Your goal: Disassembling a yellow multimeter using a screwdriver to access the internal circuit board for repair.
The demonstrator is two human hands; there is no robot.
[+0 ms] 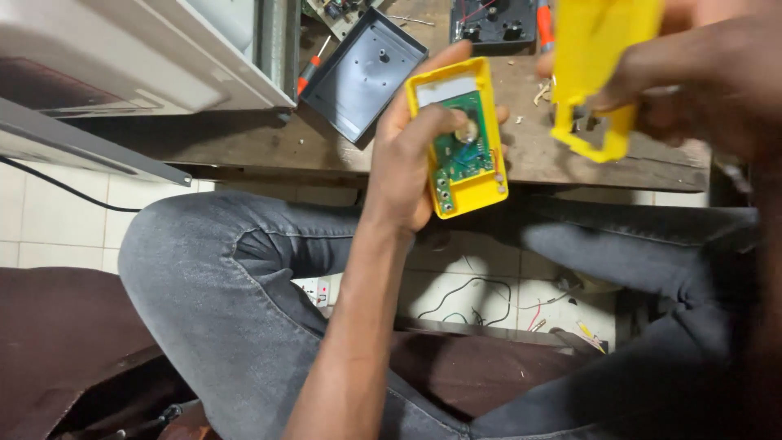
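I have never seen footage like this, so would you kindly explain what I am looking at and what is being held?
There is no machine here: one camera worn on a seated person's head looks down at their two bare hands and their knees in grey jeans. The left hand holds an opened yellow device shell with a green circuit board showing inside. The right hand holds a second yellow casing piece, apparently the other half. Beyond them is a worn wooden workbench. On it lie an empty dark grey box half, a red-handled screwdriver and, at the far edge, a black part with wires.
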